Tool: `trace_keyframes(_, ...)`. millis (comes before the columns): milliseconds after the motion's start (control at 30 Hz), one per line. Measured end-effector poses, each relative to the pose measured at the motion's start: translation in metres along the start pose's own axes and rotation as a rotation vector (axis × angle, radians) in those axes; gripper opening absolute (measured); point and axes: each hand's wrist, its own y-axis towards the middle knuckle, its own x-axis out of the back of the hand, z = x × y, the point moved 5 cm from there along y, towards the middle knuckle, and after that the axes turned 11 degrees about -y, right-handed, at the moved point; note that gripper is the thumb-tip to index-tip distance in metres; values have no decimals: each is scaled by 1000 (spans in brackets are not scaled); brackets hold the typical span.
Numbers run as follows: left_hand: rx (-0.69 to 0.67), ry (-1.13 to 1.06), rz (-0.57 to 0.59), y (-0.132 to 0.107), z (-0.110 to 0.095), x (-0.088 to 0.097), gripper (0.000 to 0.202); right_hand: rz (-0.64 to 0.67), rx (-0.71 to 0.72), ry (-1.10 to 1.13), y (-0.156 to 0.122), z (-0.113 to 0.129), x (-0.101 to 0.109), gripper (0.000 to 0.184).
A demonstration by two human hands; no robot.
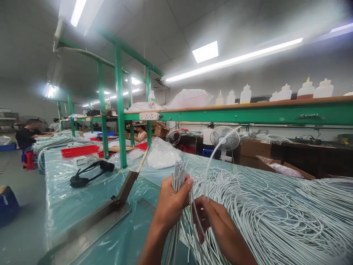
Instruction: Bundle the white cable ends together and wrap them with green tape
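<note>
My left hand [174, 200] is wrapped round a bundle of thin grey-white cables [179, 175], whose cut ends point upward above the thumb. The lower lengths of the bundle hang down past my wrist. Just to the right, my right hand [213, 219] pinches a single white cable [211, 162], which arches up and over from the fingers. Part of this hand is blurred, and some of its fingers sit behind cable. A large spread of loose looped cables [256, 209] covers the table on the right, beside and under my right hand.
A guillotine paper cutter [91, 228] with its arm raised stands at the left. Beyond it lie a black headset-like strap [91, 173], a red tray [79, 151] and a clear plastic bag [162, 154]. A green shelf beam [234, 113] with bottles crosses ahead. Several people sit farther off.
</note>
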Motion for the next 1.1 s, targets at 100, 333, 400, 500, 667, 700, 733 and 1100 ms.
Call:
trace_keyframes(100,4,-50,16,0,-1,-3,33,-107,38,94,5,-4,14,48)
trace_keyframes(333,10,-81,-14,-1,0,-6,36,-211,74,-159,-5,16,8,39)
trace_keyframes(400,9,-72,-31,-1,0,-5,37,-213,66,-250,-7,21,5,34)
trace_keyframes(500,10,-42,-51,0,0,-3,38,-244,53,-365,-7,22,5,32)
trace_keyframes(667,33,-14,-79,1,0,-3,38,-286,71,-407,-2,13,4,32)
trace_keyframes(700,36,-8,-84,1,-1,-3,37,-304,90,-410,-2,13,4,31)
trace_keyframes(733,36,10,-88,0,-2,-3,37,-322,120,-419,-2,13,4,29)
trace_keyframes(1100,-151,442,-52,-4,-11,-5,37,-341,373,-603,-7,30,1,26)
